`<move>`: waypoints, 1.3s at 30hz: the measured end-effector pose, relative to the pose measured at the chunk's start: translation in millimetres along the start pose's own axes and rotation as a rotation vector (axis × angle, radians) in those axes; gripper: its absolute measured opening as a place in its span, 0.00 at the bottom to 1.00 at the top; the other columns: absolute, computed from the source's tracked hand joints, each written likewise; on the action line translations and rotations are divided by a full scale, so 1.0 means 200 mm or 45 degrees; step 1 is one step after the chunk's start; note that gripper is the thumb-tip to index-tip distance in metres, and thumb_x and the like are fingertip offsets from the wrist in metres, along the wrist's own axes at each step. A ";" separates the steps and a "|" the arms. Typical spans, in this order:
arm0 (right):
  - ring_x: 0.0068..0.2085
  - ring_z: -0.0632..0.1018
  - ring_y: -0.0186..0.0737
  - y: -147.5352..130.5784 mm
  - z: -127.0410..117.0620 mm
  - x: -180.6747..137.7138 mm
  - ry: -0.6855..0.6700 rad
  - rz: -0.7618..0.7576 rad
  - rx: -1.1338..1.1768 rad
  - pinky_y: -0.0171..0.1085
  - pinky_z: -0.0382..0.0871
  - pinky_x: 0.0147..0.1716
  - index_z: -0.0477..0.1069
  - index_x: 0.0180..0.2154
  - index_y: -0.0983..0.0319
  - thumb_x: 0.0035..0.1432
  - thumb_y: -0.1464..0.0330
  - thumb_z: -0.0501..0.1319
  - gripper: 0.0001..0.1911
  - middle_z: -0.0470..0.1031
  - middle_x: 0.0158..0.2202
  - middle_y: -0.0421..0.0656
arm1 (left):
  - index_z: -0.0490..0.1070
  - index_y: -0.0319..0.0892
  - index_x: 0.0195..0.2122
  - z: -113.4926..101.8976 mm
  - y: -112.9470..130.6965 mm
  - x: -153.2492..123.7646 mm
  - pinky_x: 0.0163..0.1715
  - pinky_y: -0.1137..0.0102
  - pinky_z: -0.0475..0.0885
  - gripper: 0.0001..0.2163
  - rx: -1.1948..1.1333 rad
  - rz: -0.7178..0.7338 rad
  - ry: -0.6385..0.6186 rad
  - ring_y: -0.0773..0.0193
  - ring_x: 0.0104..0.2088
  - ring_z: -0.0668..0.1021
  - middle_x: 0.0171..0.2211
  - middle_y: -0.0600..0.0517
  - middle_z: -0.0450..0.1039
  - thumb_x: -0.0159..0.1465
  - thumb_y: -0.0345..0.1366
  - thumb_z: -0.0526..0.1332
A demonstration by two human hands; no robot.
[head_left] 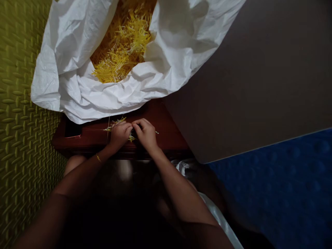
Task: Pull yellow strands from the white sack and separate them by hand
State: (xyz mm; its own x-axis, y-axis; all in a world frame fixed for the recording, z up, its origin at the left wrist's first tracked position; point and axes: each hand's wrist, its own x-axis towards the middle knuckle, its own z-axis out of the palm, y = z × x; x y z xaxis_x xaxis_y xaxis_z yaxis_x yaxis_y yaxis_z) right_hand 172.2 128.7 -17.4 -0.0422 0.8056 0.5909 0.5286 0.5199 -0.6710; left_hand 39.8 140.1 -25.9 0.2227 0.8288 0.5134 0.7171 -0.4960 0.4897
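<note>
My left hand (119, 133) is closed around a small bunch of thin yellow strips (116, 122) on a dark red wooden stool (88, 136). My right hand (145, 132) sits right beside it, fingers curled and pinched against the same bunch where the two hands meet. A thin gold bracelet (98, 158) circles my left wrist. Behind the stool a big white sack (77, 90) lies open, full of the same yellow strips (124, 45).
A yellow-green embossed foam mat (18, 114) covers the floor at left. A blue foam mat (280, 186) lies at lower right, and a grey-brown surface (259, 79) fills the upper right. White cloth (220, 221) shows by my right arm.
</note>
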 end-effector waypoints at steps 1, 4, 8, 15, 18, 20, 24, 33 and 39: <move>0.35 0.73 0.38 0.00 0.01 0.00 0.025 0.072 0.074 0.38 0.66 0.38 0.71 0.29 0.61 0.56 0.68 0.56 0.07 0.73 0.30 0.43 | 0.74 0.42 0.28 0.00 0.00 0.00 0.36 0.69 0.64 0.10 -0.024 0.008 -0.002 0.63 0.32 0.72 0.27 0.51 0.73 0.61 0.35 0.54; 0.30 0.72 0.35 0.02 0.05 0.00 0.050 0.332 0.408 0.37 0.67 0.35 0.70 0.28 0.61 0.52 0.64 0.58 0.07 0.72 0.27 0.40 | 0.73 0.41 0.26 0.01 -0.02 0.02 0.36 0.68 0.65 0.10 -0.184 0.007 0.000 0.64 0.31 0.72 0.26 0.51 0.72 0.60 0.35 0.55; 0.24 0.70 0.32 0.11 0.03 0.04 0.215 0.645 0.875 0.36 0.69 0.30 0.68 0.30 0.61 0.48 0.60 0.60 0.11 0.69 0.22 0.37 | 0.73 0.39 0.26 0.03 -0.03 0.03 0.37 0.70 0.67 0.08 -0.582 -0.157 0.005 0.65 0.32 0.74 0.28 0.51 0.75 0.58 0.32 0.56; 0.33 0.74 0.42 0.33 -0.25 0.10 0.226 0.463 -0.261 0.41 0.67 0.37 0.75 0.30 0.65 0.51 0.66 0.57 0.11 0.76 0.31 0.48 | 0.75 0.37 0.31 0.03 0.00 0.02 0.39 0.69 0.70 0.08 -0.991 -0.503 0.062 0.65 0.36 0.76 0.34 0.47 0.77 0.57 0.35 0.58; 0.35 0.74 0.45 0.35 -0.29 0.07 0.065 0.376 -0.722 0.43 0.65 0.38 0.77 0.31 0.66 0.53 0.70 0.53 0.13 0.75 0.33 0.53 | 0.75 0.37 0.37 0.02 0.01 0.02 0.41 0.69 0.70 0.10 -1.037 -0.512 0.031 0.64 0.39 0.76 0.40 0.46 0.77 0.57 0.33 0.58; 0.36 0.73 0.47 0.32 -0.28 0.06 0.064 0.335 -0.807 0.44 0.65 0.38 0.77 0.33 0.67 0.54 0.72 0.52 0.14 0.74 0.34 0.55 | 0.75 0.37 0.40 0.02 0.01 0.02 0.41 0.69 0.70 0.12 -1.051 -0.499 -0.001 0.64 0.41 0.76 0.43 0.46 0.76 0.57 0.32 0.58; 0.42 0.72 0.48 0.22 -0.21 0.06 0.222 0.225 -0.512 0.46 0.64 0.43 0.75 0.41 0.65 0.55 0.68 0.54 0.15 0.72 0.42 0.54 | 0.73 0.37 0.44 0.02 0.01 0.01 0.44 0.69 0.69 0.14 -1.026 -0.440 -0.049 0.62 0.44 0.75 0.47 0.45 0.74 0.56 0.31 0.58; 0.30 0.73 0.32 0.05 0.01 0.02 -0.136 0.661 0.894 0.34 0.66 0.33 0.74 0.31 0.62 0.43 0.59 0.65 0.15 0.76 0.29 0.39 | 0.64 0.37 0.50 0.03 0.00 0.02 0.31 0.74 0.67 0.22 -1.011 -0.377 -0.077 0.70 0.27 0.72 0.30 0.52 0.73 0.53 0.30 0.61; 0.26 0.70 0.30 0.06 -0.01 0.03 0.048 0.742 0.961 0.33 0.65 0.30 0.72 0.26 0.62 0.39 0.63 0.68 0.11 0.73 0.24 0.36 | 0.66 0.37 0.39 0.04 -0.01 0.02 0.28 0.75 0.65 0.14 -0.979 -0.503 -0.065 0.72 0.26 0.71 0.25 0.54 0.69 0.52 0.32 0.62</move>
State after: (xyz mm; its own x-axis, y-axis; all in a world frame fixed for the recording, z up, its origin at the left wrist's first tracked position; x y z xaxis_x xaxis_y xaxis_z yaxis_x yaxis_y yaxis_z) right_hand 179.2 139.8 -20.7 0.0896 0.9930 0.0774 -0.2292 0.0961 -0.9686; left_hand 44.9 146.8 -29.7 0.0943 0.9788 0.1818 0.1067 -0.1915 0.9757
